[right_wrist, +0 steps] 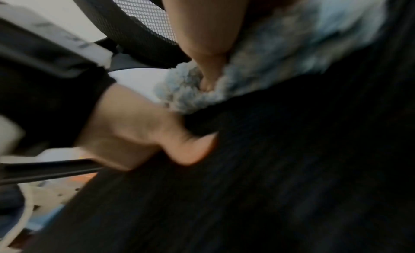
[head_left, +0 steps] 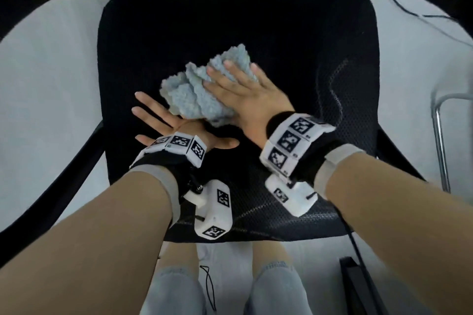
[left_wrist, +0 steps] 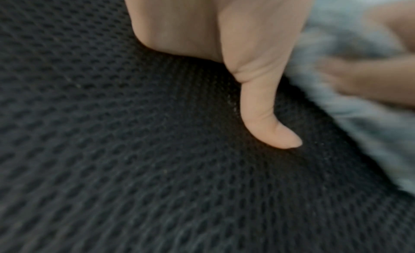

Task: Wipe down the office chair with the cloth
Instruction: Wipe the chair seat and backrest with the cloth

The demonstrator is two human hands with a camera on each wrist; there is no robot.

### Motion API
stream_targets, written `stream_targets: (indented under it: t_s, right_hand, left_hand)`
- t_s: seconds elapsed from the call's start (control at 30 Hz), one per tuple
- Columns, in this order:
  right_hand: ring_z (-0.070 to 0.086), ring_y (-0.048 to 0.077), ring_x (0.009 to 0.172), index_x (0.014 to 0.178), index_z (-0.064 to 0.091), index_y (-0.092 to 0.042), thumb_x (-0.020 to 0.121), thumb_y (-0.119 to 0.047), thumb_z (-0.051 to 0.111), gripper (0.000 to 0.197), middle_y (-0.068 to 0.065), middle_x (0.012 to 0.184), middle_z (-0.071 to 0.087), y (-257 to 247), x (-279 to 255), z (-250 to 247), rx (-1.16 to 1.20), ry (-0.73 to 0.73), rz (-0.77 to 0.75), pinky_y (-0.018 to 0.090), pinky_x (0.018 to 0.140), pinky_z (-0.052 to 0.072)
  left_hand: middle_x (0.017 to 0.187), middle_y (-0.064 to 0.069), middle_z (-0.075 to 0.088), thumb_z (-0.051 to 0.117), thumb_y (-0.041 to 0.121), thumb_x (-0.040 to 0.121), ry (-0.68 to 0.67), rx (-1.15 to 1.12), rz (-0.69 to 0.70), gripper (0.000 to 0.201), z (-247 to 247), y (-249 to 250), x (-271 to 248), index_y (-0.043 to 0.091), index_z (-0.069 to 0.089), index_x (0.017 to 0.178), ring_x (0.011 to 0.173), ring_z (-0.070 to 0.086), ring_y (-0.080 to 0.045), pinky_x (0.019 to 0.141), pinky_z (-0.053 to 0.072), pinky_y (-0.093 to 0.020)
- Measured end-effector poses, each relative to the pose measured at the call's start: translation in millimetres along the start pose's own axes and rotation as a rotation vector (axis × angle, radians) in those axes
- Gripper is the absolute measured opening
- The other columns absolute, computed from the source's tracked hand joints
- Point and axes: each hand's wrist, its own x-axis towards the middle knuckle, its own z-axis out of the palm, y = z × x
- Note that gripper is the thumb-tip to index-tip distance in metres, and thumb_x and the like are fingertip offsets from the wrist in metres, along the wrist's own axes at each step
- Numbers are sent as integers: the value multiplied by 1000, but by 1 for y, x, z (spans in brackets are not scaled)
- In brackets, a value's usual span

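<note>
The chair (head_left: 294, 41) fills the space under both hands, its seat (head_left: 256, 20) a black open-weave mesh, springy-looking, with rounded corners. The cloth (head_left: 194, 89) sits mid-seat, a pale blue nubby terry bunched into a lump, just ahead of the left hand (head_left: 163, 123) and under the right hand (head_left: 245, 94). The right lies flat on it, fingers spread, pressing. The left is flat on the mesh, fingers splayed, thumb out, touching the cloth's near edge. Bunched like this, the cloth may roll and slip from under the flat palm, and its loops could snag the mesh. The 2 armrests look untouched.
</note>
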Motion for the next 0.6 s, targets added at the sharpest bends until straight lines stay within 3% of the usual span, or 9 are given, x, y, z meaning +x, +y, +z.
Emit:
stream_targets:
  t_s: [0.1,0.2,0.27,0.33,0.4,0.43,0.47,0.5,0.6]
  right_hand:
    - [-6,18,143,147,2,-23,96,-14,36,62,-3,156,-3,42,1,-11,131,183,330,39,113,-9]
    - [-6,22,143,147,2,-22,93,-7,40,68,-1,156,-5,51,12,-22,318,298,674,43,114,-6]
    - [-8,25,143,147,1,-20,93,-11,42,69,0,156,-6,30,12,-21,238,274,614,45,113,-7]
    - [-11,23,142,147,-3,-21,93,-16,41,69,-1,156,-9,5,3,-8,135,167,367,43,113,-10]
    - [-14,17,142,146,-4,-25,95,-28,39,67,-7,155,-11,-4,-16,3,70,65,133,37,112,-13]
    - [-13,15,142,146,-2,-27,95,-33,37,65,-9,155,-10,7,-20,1,44,39,91,36,112,-13]
    - [-12,15,142,146,-2,-27,95,-34,36,64,-8,155,-9,22,-21,-4,7,33,121,36,113,-12]
    - [-9,18,143,146,-2,-25,96,-29,37,64,-5,156,-8,38,-18,-9,-24,60,213,38,113,-10]
    - [-5,25,143,147,0,-20,94,-10,40,67,2,156,-6,69,4,-29,119,188,571,44,115,-4]
  left_hand:
    - [145,-22,-35,78,64,33,-140,-37,-1,157,-11,4,0,25,-32,138,135,-31,-36,103,-8,-67]
    - [148,-21,-30,63,75,16,-69,-46,2,161,-7,5,4,27,-30,139,138,-27,-35,105,-6,-69]
    - [149,-20,-29,60,76,12,-29,-23,-4,163,-1,5,3,28,-31,138,138,-26,-34,106,-4,-70]
    - [148,-19,-30,72,70,24,-84,-7,-5,160,-3,3,5,27,-32,137,137,-28,-34,105,-7,-67]
    - [154,-18,-9,68,75,30,-205,14,84,149,0,-6,16,25,-13,144,142,-11,-32,110,-3,-60]
    - [155,-17,8,63,83,26,-314,17,125,147,2,-10,21,25,2,146,143,4,-33,114,7,-57]
    - [154,-18,14,62,85,17,-371,2,128,154,3,-14,25,23,8,146,142,11,-36,113,11,-59]
    - [154,-22,5,62,83,9,-350,-20,96,163,-1,-13,22,25,-1,147,141,3,-40,111,7,-63]
    - [145,-23,-33,74,68,28,-147,-14,33,159,-7,0,5,25,-30,139,135,-31,-37,103,-11,-66]
